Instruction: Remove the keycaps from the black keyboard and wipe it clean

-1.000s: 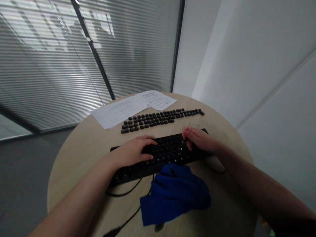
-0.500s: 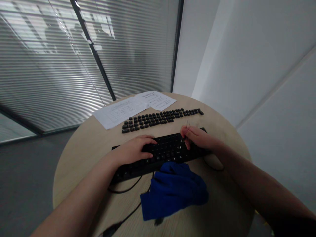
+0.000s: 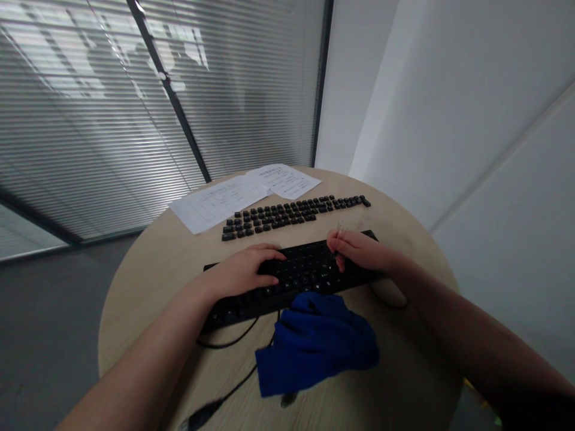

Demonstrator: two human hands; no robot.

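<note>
A black keyboard lies across the round table in front of me. My left hand rests on its left half, thumb and forefinger spread apart over the keys. Over the right part of the keyboard, my right hand is closed around a slim wire keycap puller. Its thin wires stick up above the fingers, and a dark end shows below them, close to the keys. Just behind the keyboard, loose black keycaps are laid out in rows. A crumpled blue cloth lies against the keyboard's front edge.
Printed paper sheets lie at the back of the wooden table. A black cable with a USB plug runs toward the front edge. Blinds over glass stand behind, a white wall to the right.
My right hand shifts very slightly, still gripping the keycap puller at about the same spot. My left hand, the keycaps and the cloth stay in place.
</note>
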